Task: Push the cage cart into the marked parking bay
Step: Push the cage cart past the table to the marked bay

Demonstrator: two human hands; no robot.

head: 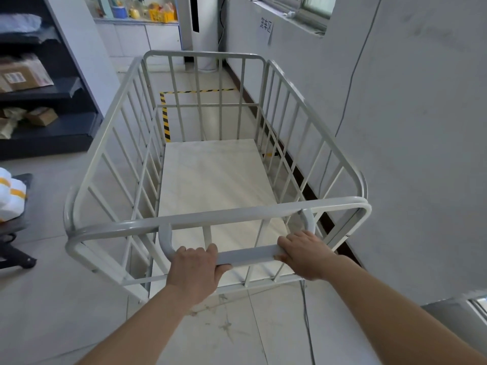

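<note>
A white metal cage cart [110, 133] with barred sides and a pale deck stands in front of me, empty. My left hand [196, 267] and my right hand [305, 252] both grip its grey handle bar [250, 254] at the near end. Ahead on the floor, yellow-and-black striped tape [165, 119] marks the parking bay against the right wall. The cart's far end reaches over the near part of the taped area. A paper sign [265, 27] hangs on the wall above the bay.
A dark shelving unit [52, 122] with cardboard boxes stands at left. A low trolley with white bundles [10, 196] sits at the left edge. The white wall [408, 127] runs close along the cart's right side. A tall white appliance [203, 27] stands beyond the bay.
</note>
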